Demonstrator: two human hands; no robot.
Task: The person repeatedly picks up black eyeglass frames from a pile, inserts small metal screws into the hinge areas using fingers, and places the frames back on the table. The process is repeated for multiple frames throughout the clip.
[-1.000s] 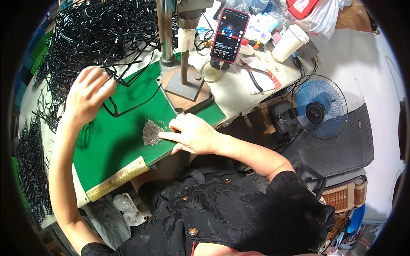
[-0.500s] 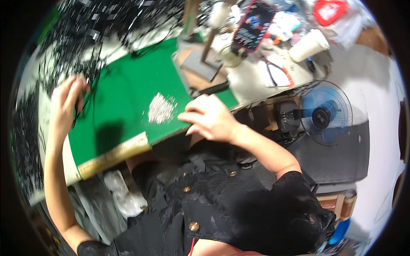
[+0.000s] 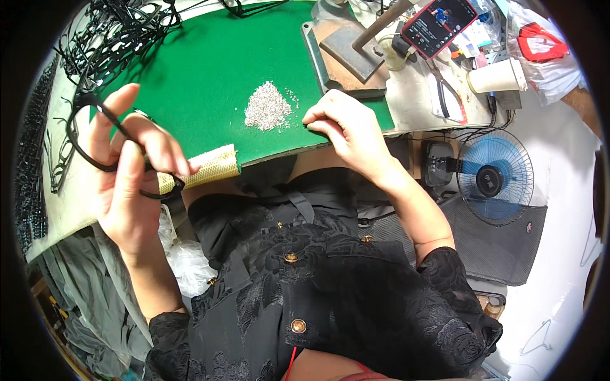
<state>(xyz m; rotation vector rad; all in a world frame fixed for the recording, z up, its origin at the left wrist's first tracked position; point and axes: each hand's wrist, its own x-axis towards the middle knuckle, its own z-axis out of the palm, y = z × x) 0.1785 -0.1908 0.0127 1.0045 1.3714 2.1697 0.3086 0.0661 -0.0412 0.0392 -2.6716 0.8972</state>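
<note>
Raised over the near left of the bench, my left hand (image 3: 130,171) holds a black eyeglass frame (image 3: 88,99), its dark rims curving around the fingers. Thumb and fingertips of my right hand (image 3: 349,127) are pinched together at the near edge of the green mat (image 3: 210,70). Whatever they may hold is too small to make out. Just left of those fingertips lies a pile of tiny silvery metal pieces (image 3: 267,108), with a few strays around it. A tangled heap of black eyeglass frames (image 3: 117,38) covers the far left.
Right of the pile stands a metal block on a wooden base (image 3: 352,54). Beyond it are a lit phone (image 3: 440,26), pliers (image 3: 445,95) and a white cup (image 3: 499,77). A yellow mesh roll (image 3: 216,164) lines the near edge. A blue fan (image 3: 495,178) stands at the right.
My left hand has come from the heap toward me, bringing a black eyeglass frame into plain sight. My right hand stays pinched beside the pile. The view has shifted.
</note>
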